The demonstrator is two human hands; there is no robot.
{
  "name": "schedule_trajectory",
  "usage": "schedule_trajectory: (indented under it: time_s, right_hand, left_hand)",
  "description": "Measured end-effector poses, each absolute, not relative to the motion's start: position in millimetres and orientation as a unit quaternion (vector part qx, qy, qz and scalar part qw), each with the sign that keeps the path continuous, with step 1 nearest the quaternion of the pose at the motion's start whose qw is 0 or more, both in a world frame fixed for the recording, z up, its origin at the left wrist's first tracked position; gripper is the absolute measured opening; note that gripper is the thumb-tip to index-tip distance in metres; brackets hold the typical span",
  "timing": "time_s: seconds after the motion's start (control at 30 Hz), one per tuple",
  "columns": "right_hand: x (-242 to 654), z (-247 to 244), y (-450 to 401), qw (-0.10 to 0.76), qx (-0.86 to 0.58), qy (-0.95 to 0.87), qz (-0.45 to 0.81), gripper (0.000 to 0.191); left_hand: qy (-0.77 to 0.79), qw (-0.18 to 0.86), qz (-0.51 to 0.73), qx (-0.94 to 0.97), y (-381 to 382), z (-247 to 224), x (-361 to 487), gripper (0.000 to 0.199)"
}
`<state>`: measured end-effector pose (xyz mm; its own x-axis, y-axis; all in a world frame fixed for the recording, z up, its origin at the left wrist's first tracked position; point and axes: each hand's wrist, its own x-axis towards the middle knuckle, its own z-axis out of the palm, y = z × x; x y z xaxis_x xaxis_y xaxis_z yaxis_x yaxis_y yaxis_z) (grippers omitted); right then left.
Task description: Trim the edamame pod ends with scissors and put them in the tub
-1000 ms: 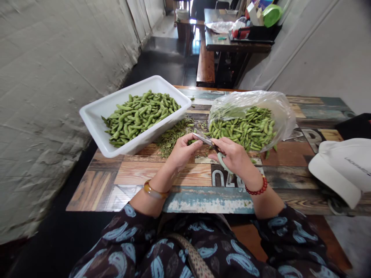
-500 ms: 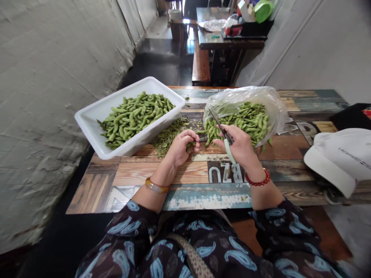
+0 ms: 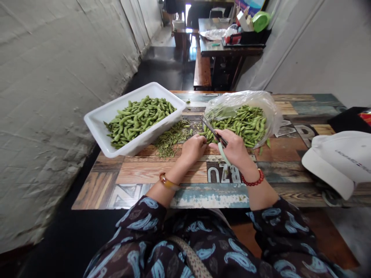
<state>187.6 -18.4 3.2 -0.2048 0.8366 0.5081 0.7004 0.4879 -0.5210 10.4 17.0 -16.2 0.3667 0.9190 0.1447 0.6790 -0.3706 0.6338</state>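
My right hand [image 3: 234, 148] grips scissors [image 3: 222, 153] with pale green handles, their dark blades angled up and left. Close beside it, my left hand [image 3: 193, 148] is curled with its knuckles up at the near left edge of the loose soybean pods. Its fingertips are hidden, so what they pinch does not show. Green soybean pods [image 3: 249, 125] spill from a clear plastic bag [image 3: 272, 114] beyond my right hand. More pods [image 3: 142, 119] fill a white plastic tray [image 3: 97, 122] on the left. Green trimmings [image 3: 168, 143] lie heaped between the tray and my left hand.
Everything stands on a patchwork wood-pattern table [image 3: 150, 172]. A white cap [image 3: 333, 160] lies at the right, in front of a black object [image 3: 350, 120]. Walls run along both sides. Farther off are a bench [image 3: 202, 71] and another table [image 3: 207, 48] with items on it.
My left hand has moved right and turned knuckles-up, toward the loose pods. The right hand has shifted slightly left with the scissors. The camera view has tilted a little upward.
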Motion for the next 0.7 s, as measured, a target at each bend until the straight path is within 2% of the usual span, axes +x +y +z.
schedule_trajectory:
  time_s: [0.13, 0.27, 0.5, 0.7]
  right_hand:
    - [189.4, 2.2, -17.1, 0.379, -0.512, -0.765, 0.094, 0.041]
    - [190.8, 2.0, -16.8, 0.369, -0.511, -0.769, 0.101, 0.045]
    - [190.5, 3.7, -19.4, 0.325, -0.489, -0.797, 0.143, 0.050]
    - [186.1, 8.7, -24.4, 0.310, -0.476, -0.806, 0.169, 0.052]
  left_hand:
    - [0.455, 0.446, 0.393, 0.663, 19.6, -14.4, -7.2, 0.013]
    - [0.424, 0.588, 0.435, 0.535, 12.8, -0.5, -18.3, 0.023]
    - [0.408, 0.646, 0.455, 0.457, 8.6, 10.3, -20.2, 0.034]
    - [0.392, 0.625, 0.462, 0.492, 8.3, 8.5, -22.2, 0.026]
